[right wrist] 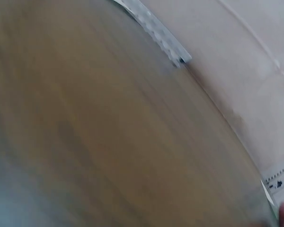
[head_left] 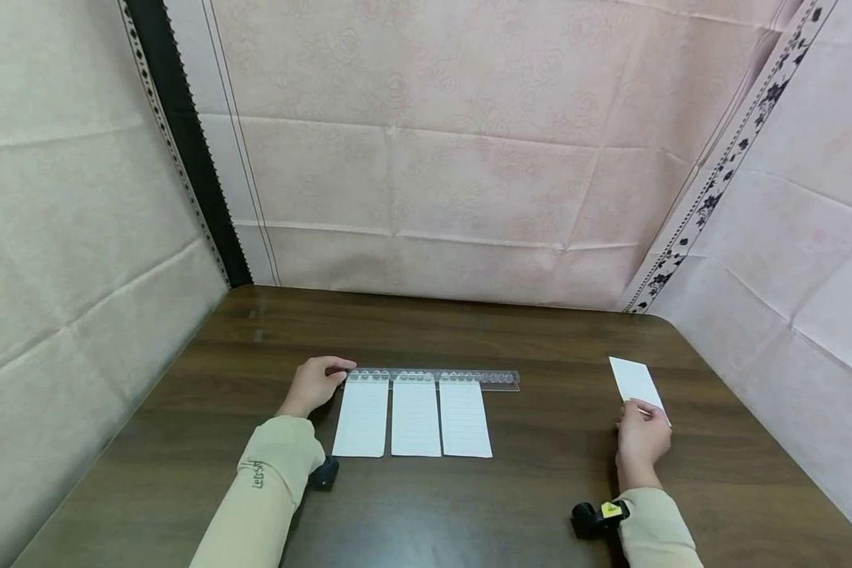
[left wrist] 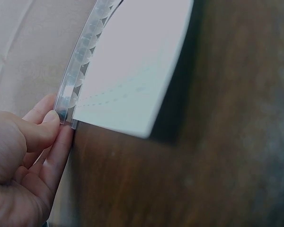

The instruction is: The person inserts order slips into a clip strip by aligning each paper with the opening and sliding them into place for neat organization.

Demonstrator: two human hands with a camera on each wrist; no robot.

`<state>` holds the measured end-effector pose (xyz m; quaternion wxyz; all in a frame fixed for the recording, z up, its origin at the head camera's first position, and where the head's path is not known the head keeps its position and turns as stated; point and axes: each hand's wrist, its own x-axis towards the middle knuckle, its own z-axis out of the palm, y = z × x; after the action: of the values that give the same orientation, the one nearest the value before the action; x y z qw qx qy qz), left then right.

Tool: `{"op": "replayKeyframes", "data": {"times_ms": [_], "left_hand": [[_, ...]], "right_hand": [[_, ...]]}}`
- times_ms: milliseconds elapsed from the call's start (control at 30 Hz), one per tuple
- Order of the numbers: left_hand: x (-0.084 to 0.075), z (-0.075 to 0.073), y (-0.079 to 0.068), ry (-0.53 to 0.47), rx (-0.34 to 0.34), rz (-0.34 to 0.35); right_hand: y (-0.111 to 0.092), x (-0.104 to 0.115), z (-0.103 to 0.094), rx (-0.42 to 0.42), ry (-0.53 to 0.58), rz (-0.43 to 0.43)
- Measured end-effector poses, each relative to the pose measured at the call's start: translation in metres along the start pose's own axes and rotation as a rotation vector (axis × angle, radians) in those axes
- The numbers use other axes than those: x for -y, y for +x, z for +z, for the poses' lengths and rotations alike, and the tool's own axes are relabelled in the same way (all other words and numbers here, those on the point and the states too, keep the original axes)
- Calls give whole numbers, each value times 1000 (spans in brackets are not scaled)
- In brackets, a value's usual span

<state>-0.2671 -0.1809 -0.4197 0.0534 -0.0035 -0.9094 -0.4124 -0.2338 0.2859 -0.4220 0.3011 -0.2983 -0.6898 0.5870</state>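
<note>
My left hand [head_left: 315,388] pinches the left end of a clear plastic strip [head_left: 498,381] with a row of round discs along it. In the left wrist view the thumb and fingers grip that strip [left wrist: 83,54] at its corner. Three white lined paper slips, the left [head_left: 360,418], middle [head_left: 416,418] and right [head_left: 465,420], have their upper ends at the strip, side by side. Whether they hang just above the table or lie on it, I cannot tell. Far to the right, my right hand [head_left: 642,435] holds a white paper piece [head_left: 637,382] by its lower end.
All this is over a dark brown wooden table [head_left: 468,505]. Pale patterned cloth [head_left: 426,173] hangs behind it and on both sides. A black camera [head_left: 588,521] sits on the right wrist, another black device [head_left: 324,473] by the left. The right wrist view is blurred.
</note>
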Motion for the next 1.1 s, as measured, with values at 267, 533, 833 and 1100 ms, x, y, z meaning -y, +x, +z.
{"op": "replayKeyframes", "data": {"times_ms": [267,533,833,1100], "left_hand": [[0,2,0,0,2,0],[-1,2,0,-2,-4,9],[-1,0,0,7,0,1],[0,0,0,-1,8,-18]], "right_hand": [[22,-6,-12,-182,-174,-54],[40,-9,-17,-118,-237,-74],[63,-6,-19,66,-466,-105],[70,1,-26,209,-694,-227]]}}
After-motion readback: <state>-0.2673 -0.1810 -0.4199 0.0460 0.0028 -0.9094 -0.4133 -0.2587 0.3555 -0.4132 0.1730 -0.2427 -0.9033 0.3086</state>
